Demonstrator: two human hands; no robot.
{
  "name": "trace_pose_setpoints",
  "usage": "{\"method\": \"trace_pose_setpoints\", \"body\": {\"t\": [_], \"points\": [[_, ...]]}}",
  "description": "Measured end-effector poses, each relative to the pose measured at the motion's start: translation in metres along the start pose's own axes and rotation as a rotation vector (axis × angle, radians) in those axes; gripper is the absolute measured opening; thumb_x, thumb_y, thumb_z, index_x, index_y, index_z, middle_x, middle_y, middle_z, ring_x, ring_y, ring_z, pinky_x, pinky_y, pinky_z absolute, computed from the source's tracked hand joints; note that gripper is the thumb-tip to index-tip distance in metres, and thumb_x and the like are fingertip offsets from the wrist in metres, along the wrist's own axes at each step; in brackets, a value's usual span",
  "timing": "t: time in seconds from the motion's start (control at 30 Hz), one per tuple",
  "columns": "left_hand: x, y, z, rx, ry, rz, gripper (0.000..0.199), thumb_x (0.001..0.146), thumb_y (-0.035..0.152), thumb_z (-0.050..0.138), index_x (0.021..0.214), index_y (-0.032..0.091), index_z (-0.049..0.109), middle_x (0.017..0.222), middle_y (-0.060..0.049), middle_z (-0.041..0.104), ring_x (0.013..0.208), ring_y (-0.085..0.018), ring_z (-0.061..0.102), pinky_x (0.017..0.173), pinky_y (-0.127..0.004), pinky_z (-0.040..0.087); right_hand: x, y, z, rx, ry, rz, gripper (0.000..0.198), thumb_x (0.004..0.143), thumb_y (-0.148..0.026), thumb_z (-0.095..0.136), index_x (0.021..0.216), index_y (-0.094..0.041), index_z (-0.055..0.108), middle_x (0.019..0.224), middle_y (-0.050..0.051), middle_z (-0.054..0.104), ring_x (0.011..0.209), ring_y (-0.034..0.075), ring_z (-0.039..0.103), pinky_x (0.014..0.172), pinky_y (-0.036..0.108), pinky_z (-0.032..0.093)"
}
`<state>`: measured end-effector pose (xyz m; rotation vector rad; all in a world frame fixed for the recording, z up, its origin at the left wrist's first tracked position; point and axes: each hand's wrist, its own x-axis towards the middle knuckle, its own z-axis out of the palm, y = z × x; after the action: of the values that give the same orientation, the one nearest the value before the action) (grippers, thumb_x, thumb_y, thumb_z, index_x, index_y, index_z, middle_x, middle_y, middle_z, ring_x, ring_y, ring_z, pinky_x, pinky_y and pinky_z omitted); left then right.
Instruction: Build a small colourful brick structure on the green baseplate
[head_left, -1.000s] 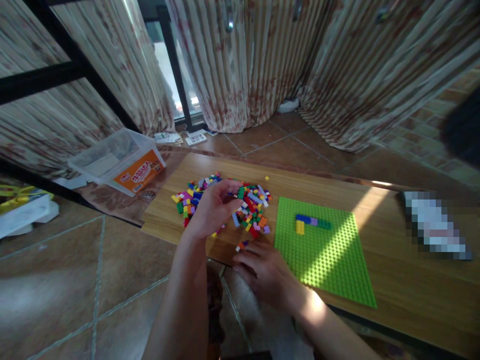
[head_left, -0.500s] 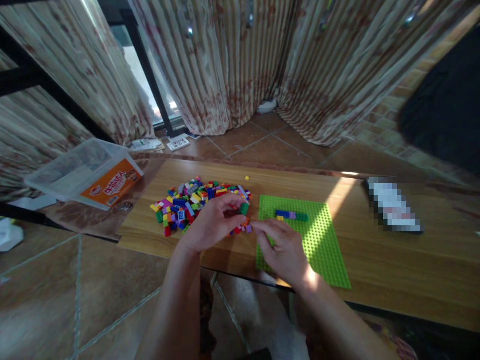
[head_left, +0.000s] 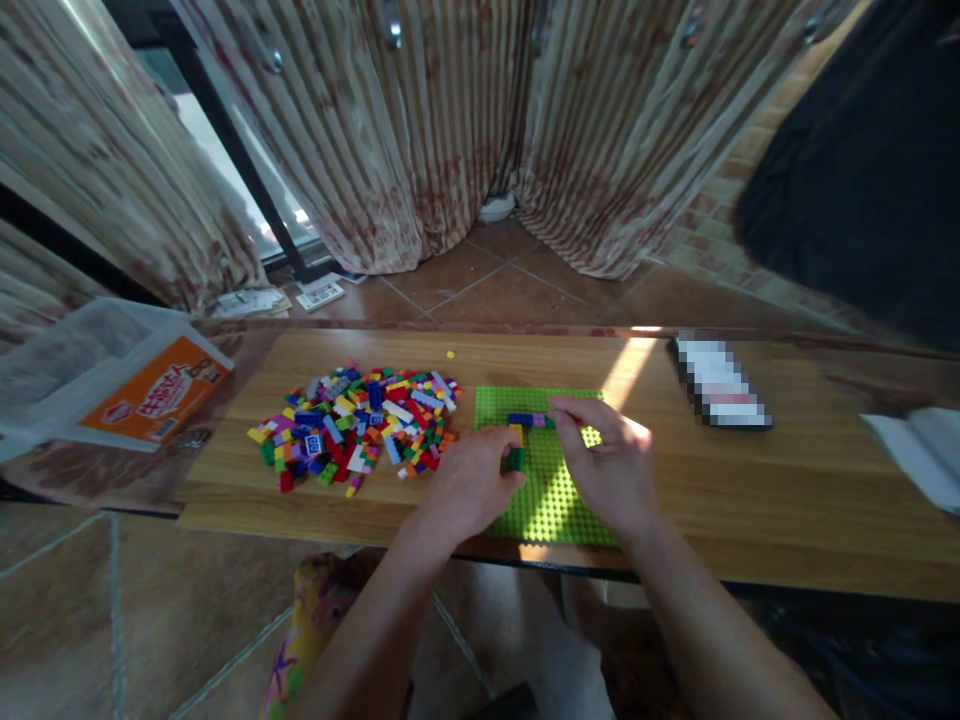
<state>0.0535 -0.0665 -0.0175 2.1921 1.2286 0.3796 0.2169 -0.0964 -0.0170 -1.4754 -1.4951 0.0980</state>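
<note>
A light green studded baseplate [head_left: 491,402] lies on the table, with a short row of dark blue and purple bricks [head_left: 527,420] on it. Below the left end of that row is a small yellow brick [head_left: 517,432]. My left hand [head_left: 471,482] is closed on a dark green brick [head_left: 515,460] at the plate's left part, just below the yellow one. The fingertips of my right hand [head_left: 611,465] are pinched at the row's right end and cover it; what they hold is hidden.
A pile of mixed loose bricks [head_left: 394,410] spreads left of the baseplate. A clear plastic box [head_left: 45,370] with an orange label stands at the far left. A blurred phone-like object [head_left: 721,385] and white paper [head_left: 919,450] lie to the right on the wooden table [head_left: 810,510].
My left hand has moved right from the pile to the baseplate with the green brick. My right hand has gone to the row's right end. The view has shifted right.
</note>
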Motion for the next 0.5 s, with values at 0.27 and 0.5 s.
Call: {"method": "trace_pose_setpoints", "body": {"t": [0.27,0.5], "points": [[0.0012,0.0061,0.0058,0.070,0.025,-0.062,0.025,0.073,0.017,0.067,0.097,0.021,0.059,0.095,-0.002,0.069,0.084,-0.019,0.065,0.079,-0.033,0.050,-0.0019,0.0080,-0.0034,0.036,-0.117,0.110,0.017,0.087,-0.024,0.055,0.091,-0.020,0.071,0.083,0.004,0.074,0.070,0.014,0.066,0.068,0.028,0.052],[0.0003,0.0064,0.0067,0.053,0.036,-0.086,0.024,0.074,0.020,0.069,0.095,0.020,0.057,0.093,-0.004,0.068,0.087,-0.022,0.065,0.078,-0.035,0.050,-0.0042,0.0067,-0.0040,0.054,-0.461,0.338,0.020,0.083,-0.027,0.057,0.076,-0.019,0.073,0.069,0.001,0.071,0.061,0.013,0.061,0.056,0.025,0.043]]}}
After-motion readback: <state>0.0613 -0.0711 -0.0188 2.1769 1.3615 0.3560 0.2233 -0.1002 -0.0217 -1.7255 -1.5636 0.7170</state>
